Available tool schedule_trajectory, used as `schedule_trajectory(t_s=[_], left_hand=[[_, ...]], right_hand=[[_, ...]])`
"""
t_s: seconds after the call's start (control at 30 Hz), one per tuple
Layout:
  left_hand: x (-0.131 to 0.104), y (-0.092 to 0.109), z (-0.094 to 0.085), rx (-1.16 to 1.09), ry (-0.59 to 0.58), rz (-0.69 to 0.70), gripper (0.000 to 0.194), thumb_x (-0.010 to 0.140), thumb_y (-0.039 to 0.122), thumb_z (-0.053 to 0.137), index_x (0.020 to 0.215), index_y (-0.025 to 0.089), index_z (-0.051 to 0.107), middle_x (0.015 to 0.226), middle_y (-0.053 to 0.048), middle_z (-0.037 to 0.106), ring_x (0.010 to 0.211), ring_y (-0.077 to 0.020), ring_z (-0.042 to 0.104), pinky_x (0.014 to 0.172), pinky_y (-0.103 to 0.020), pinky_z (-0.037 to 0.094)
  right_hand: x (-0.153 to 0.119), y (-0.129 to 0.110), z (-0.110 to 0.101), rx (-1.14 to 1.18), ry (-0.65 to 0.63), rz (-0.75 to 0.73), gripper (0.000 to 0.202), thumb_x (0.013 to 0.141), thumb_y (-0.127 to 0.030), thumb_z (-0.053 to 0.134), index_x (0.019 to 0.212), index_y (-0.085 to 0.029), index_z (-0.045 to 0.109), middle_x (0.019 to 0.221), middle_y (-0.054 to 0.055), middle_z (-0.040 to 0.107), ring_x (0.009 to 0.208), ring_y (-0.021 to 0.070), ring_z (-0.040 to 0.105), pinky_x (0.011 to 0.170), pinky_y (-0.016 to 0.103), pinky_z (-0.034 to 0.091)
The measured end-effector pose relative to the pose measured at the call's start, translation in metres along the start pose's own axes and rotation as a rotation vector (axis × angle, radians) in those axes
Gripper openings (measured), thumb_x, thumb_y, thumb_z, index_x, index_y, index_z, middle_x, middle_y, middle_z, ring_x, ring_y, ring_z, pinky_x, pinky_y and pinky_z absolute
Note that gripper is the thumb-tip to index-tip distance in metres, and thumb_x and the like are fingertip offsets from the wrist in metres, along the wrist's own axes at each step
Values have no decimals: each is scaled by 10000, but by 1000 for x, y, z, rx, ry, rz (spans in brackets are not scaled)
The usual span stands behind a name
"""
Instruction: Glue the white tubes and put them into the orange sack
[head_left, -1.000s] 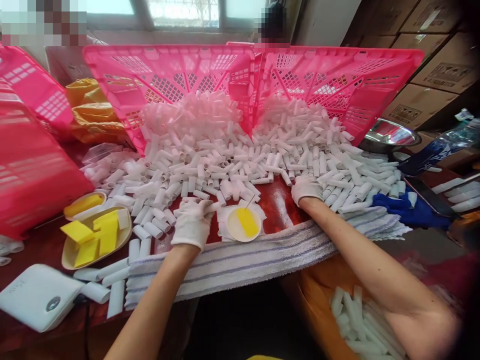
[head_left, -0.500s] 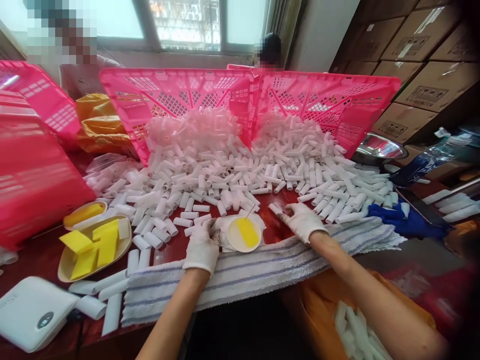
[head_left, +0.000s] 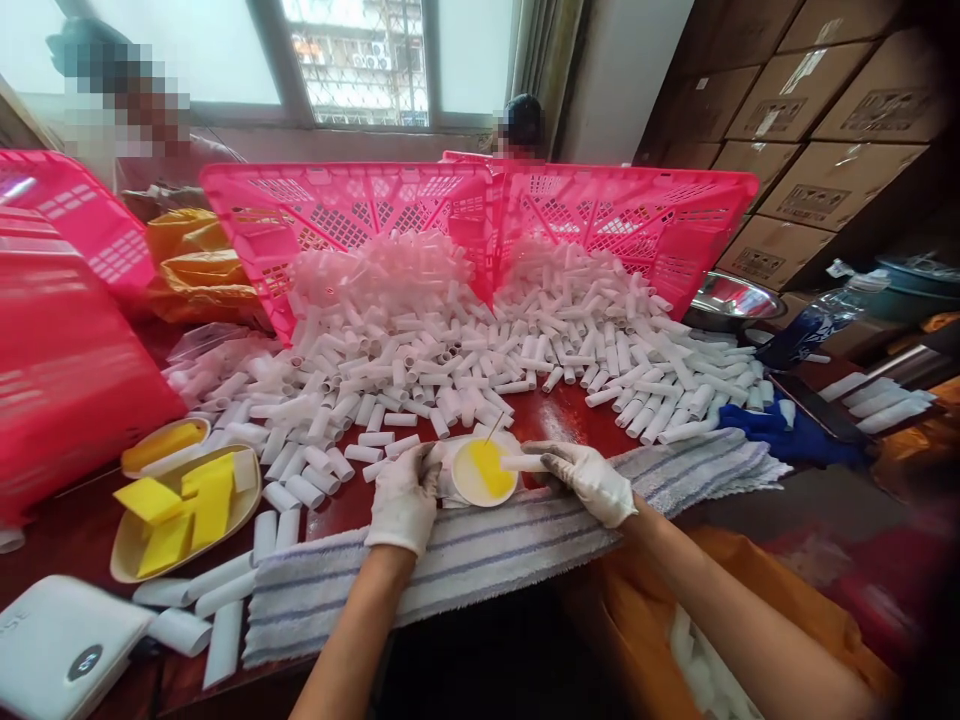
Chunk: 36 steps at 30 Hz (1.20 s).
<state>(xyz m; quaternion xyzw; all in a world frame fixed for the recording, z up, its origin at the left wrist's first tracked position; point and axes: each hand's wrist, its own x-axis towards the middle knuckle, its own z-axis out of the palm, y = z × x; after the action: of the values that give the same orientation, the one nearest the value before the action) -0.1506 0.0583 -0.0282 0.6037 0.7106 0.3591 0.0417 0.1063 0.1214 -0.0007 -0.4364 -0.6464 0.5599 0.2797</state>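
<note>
Both my hands wear white gloves. My right hand (head_left: 589,478) grips a slim white tube (head_left: 525,463) whose left end reaches over the rim of a small round white dish (head_left: 466,480). In that dish lies a yellow pad (head_left: 491,468), with a thin stick (head_left: 493,428) slanting up from it. My left hand (head_left: 405,498) is at the dish's left side with its fingers curled together; what is between them, if anything, is hidden. Beneath both wrists a striped towel (head_left: 510,555) runs along the table's front edge. Many loose white tubes (head_left: 420,365) are heaped behind the dish.
Pink crates (head_left: 622,200) lie tipped behind the heap. To the left are a tray (head_left: 124,560) of yellow pads and a white device (head_left: 67,640). A bottle (head_left: 814,325), a blue cloth (head_left: 765,430) and a metal bowl (head_left: 739,295) stand right. Two people are beyond the crates.
My right hand has moved left and toward me, carrying the white tube to the dish's right rim. My left hand stays beside the dish. The camera view has shifted slightly.
</note>
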Motion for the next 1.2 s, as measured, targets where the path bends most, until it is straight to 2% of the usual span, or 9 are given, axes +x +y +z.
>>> schedule_trajectory(t_s=[0.13,0.27,0.33,0.5,0.63,0.83,1.0,1.13,1.2], left_hand=[[-1,2,-2,-18,-33,25,361,849,313,473,1174,196,576,1052,-81,657,994,-232,578,895,-394,454],[-2,1,-1,-86,-78,51,382,863,284,444,1228,208,528,1124,-79,622,1033,-219,567,922,-394,449],[-3,1,0,-117,-85,38,383,867,285,437,1232,200,519,1138,-87,607,1047,-218,564,931,-397,447],[-3,0,1,-148,-94,11,373,862,268,443,1217,189,525,1149,-94,592,1050,-211,564,937,-385,448],[-4,-3,4,-172,-100,1,372,865,263,435,1219,187,519,1152,-90,596,1059,-203,568,949,-373,443],[-3,-5,6,-168,-111,15,378,867,262,433,1227,181,515,1168,-87,600,1074,-202,561,965,-370,434],[-2,-4,5,-155,-113,22,376,863,261,435,1219,180,525,1163,-86,603,1068,-198,563,965,-363,433],[-2,-3,5,-173,-109,7,375,863,291,445,1206,170,536,1156,-90,608,1064,-202,565,963,-367,436],[-3,-2,5,-180,-107,2,379,859,303,454,1207,177,537,1159,-87,610,1070,-204,566,965,-368,436]], right_hand=[[21,8,18,-108,87,-99,493,793,-483,552,1115,-118,630,821,61,667,636,116,576,577,243,471],[31,24,23,-336,155,-486,290,820,-367,554,1004,-178,676,930,72,660,836,158,608,778,310,505],[29,27,23,-404,151,-602,254,828,-326,546,1004,-193,672,954,75,656,883,170,610,809,328,511],[21,27,26,-422,169,-406,302,854,-318,520,1111,-194,618,1052,78,661,947,182,630,874,342,510],[21,29,24,-468,192,-605,200,834,-279,541,975,-196,657,943,67,672,898,179,629,845,350,514],[21,30,21,-426,130,-520,237,849,-285,541,1036,-176,638,974,73,672,877,165,638,805,306,524],[15,26,19,-536,125,-724,154,832,-249,558,930,-178,654,869,69,653,833,164,606,764,322,512],[13,30,21,-562,128,-605,268,846,-256,544,1096,-179,601,997,84,651,886,171,616,799,327,511],[13,33,22,-543,143,-593,231,844,-254,545,1053,-184,615,953,75,657,851,171,620,781,323,515]])
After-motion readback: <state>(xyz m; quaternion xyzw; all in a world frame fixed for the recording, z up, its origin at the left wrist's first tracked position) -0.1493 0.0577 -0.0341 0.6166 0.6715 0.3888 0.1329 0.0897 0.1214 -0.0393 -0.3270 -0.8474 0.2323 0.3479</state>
